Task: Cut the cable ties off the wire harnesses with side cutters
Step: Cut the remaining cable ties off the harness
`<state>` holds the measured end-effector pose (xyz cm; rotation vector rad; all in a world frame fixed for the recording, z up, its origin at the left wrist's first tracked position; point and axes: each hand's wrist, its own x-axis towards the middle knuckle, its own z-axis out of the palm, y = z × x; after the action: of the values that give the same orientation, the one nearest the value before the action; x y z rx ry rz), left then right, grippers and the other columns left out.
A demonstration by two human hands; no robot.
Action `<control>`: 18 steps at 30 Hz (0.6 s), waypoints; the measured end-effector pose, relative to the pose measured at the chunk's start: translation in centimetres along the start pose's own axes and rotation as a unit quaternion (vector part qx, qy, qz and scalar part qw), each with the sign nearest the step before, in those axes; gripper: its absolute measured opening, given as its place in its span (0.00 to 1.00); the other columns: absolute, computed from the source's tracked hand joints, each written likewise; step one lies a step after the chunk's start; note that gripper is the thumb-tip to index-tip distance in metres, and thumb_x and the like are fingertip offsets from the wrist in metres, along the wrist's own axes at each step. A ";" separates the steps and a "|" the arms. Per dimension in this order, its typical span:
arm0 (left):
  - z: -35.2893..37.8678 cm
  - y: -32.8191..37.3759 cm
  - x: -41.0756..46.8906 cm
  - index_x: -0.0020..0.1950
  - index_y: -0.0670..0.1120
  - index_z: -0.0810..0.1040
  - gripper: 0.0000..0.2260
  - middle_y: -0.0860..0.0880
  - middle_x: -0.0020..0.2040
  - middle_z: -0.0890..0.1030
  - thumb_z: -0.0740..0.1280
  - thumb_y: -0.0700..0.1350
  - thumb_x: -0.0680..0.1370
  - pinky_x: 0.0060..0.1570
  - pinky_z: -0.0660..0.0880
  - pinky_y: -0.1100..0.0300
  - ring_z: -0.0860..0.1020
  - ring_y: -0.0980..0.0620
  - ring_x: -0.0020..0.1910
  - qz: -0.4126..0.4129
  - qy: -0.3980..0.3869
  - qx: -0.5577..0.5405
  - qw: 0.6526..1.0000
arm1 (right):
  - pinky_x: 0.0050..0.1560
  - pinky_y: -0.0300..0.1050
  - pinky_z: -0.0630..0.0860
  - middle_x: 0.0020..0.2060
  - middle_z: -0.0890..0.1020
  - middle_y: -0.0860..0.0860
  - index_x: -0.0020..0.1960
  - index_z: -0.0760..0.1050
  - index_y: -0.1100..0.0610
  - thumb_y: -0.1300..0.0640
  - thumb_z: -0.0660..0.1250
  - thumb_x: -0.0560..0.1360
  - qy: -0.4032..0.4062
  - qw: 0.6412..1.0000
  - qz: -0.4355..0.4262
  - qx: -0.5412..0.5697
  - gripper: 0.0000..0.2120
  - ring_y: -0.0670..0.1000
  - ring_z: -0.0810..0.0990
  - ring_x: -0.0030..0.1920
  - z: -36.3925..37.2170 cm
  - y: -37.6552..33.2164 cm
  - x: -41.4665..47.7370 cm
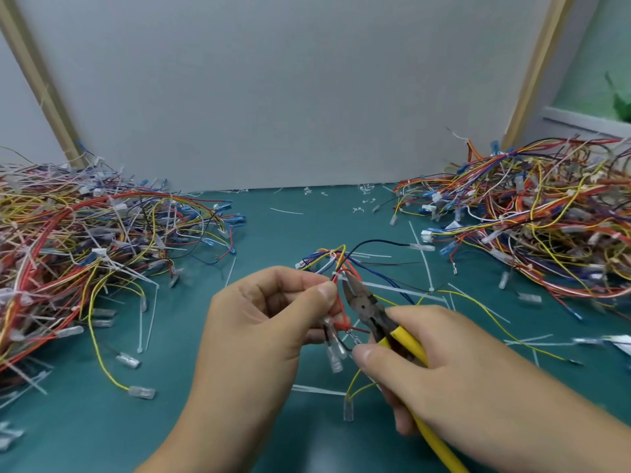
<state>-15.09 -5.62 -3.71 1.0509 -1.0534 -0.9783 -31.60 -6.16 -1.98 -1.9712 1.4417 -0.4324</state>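
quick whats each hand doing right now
Left hand: pinching the wire harness beside its white cable tie.
Right hand: gripping the yellow-handled side cutters, tips beside that tie.

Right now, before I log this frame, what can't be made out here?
All in the head view:
- Whether the side cutters are biting the cable tie: the tips are too small and blurred.
- Where the left hand pinches the wire harness: its fingers cover that stretch.
- The cutters' yellow handles: mostly covered by the right hand and cut off at the bottom edge.
- The left pile and right pile: both run past the side edges.
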 end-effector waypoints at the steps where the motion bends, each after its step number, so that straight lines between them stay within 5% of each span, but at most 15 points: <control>1: 0.0 0.0 -0.1 0.39 0.45 0.85 0.07 0.42 0.33 0.84 0.79 0.40 0.64 0.31 0.77 0.65 0.83 0.51 0.31 0.000 -0.001 0.001 1.000 | 0.42 0.53 0.80 0.31 0.83 0.51 0.46 0.69 0.56 0.38 0.59 0.72 0.005 1.000 0.003 0.000 0.20 0.48 0.81 0.30 0.0 -0.1 0.0; 8: 0.4 0.0 -0.2 0.39 0.45 0.84 0.02 0.42 0.33 0.84 0.74 0.41 0.68 0.31 0.77 0.66 0.83 0.51 0.31 0.003 -0.005 -0.002 1.000 | 0.42 0.57 0.79 0.37 0.80 0.55 0.47 0.68 0.58 0.43 0.61 0.74 0.028 0.999 -0.004 -0.031 0.17 0.55 0.77 0.36 0.1 -0.3 0.0; 18: 0.2 -0.2 -0.1 0.41 0.44 0.86 0.14 0.40 0.37 0.85 0.75 0.49 0.59 0.36 0.81 0.61 0.84 0.49 0.35 -0.055 -0.036 -0.006 0.998 | 0.42 0.57 0.80 0.36 0.79 0.52 0.45 0.68 0.55 0.41 0.58 0.70 0.032 0.999 -0.003 -0.044 0.17 0.54 0.79 0.34 0.2 0.0 0.0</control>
<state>-15.35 -5.62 -3.85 1.0800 -1.0559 -1.1168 -31.48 -6.06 -2.09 -2.0488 1.5173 -0.4455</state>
